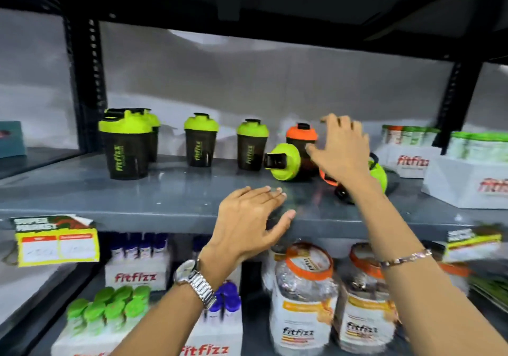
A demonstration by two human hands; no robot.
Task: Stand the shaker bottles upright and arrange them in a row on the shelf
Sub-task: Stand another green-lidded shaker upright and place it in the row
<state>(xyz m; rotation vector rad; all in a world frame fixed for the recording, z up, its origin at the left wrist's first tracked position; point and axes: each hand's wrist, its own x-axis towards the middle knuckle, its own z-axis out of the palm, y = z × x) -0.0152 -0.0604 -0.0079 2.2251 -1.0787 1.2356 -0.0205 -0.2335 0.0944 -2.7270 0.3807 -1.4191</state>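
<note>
Grey shelf [165, 190] with shaker bottles: several green-lidded ones upright at left and centre; a green-lidded bottle [286, 163] on its side. Right hand [341, 146], fingers spread and empty, beside the upright orange-lidded bottle [301, 135]. Left hand [247, 218], open and empty, before the shelf's front edge.

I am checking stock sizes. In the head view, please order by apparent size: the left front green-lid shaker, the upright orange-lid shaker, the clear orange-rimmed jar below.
1. Clear jar, nearest the camera, so unsure.
2. Left front shaker.
3. Orange-lid shaker, partly hidden.
</note>
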